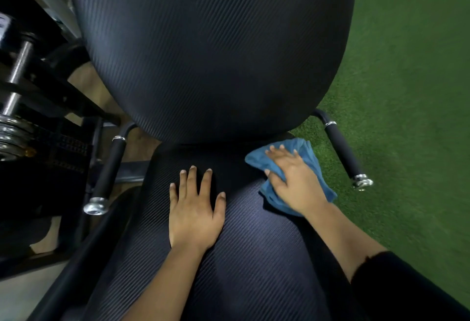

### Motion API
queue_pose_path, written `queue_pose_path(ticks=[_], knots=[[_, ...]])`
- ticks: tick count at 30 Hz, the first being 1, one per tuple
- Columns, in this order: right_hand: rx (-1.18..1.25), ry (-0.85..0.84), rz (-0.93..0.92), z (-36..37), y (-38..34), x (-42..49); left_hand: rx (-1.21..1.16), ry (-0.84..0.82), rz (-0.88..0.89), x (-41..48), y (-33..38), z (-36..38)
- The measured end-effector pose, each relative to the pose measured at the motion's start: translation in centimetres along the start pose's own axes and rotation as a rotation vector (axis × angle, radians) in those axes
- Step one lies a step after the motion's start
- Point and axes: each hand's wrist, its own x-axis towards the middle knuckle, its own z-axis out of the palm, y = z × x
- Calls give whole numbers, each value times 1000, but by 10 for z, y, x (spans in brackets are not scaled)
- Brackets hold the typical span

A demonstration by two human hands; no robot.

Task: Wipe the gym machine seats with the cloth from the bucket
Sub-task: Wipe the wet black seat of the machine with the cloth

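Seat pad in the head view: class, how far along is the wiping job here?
Done: the blue cloth is already on the seat. In hand: the right hand presses it flat near the seat's right rear corner, while the left hand rests flat mid-seat. Left: no streaks show what is wiped, so the rest of the seat and the backrest may remain.

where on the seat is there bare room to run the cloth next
Bare: the seat between the left hand and its left edge by the left handle; the strip between that hand's fingertips and the backrest; the near part between the forearms. Crowded: the far right corner, where the right hand presses the cloth.
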Motion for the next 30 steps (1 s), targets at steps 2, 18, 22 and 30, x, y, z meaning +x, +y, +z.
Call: queue_pose_path(ticks=[2,18,22,30], knots=[[-1,33,61,1,7,17,-2,7,-1,0,0,0],[-58,80,37,53,-58,35,21,-37,-2,-1,2,-4],[-60,66,11,60,-65,35,26,-48,2,-1,2,-4],[-107,218,160,34,-30,20,-4,-51,10,-1,-3,-5]])
